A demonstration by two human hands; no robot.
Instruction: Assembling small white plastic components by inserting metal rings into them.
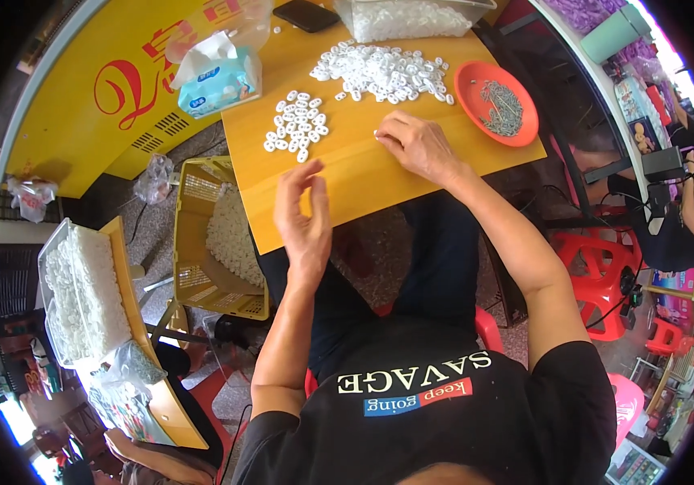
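Note:
Near the middle of the wooden table (pixel 355 182), my right hand (pixel 423 148) pinches a small white plastic piece (pixel 377 135) between thumb and fingertips; most of it is covered. My left hand (pixel 304 218) hovers at the table's near-left edge, thumb and fingers curved apart, with nothing seen between them. Just beyond it lies a loose cluster of white oval pieces (pixel 297 123), several showing two dark holes. A bigger heap of similar white pieces (pixel 383 71) is spread farther back. To the right of my right hand sits a red round dish (pixel 467 87) of small grey metal parts (pixel 502 109).
A clear bin of white pieces (pixel 411 23) and a dark phone (pixel 306 14) are at the back. A tissue pack (pixel 219 83) stands at left. A yellow crate (pixel 193 267) is below the table's left edge. Red stools (pixel 601 275) stand right; another person's arm (pixel 157 461) shows lower left.

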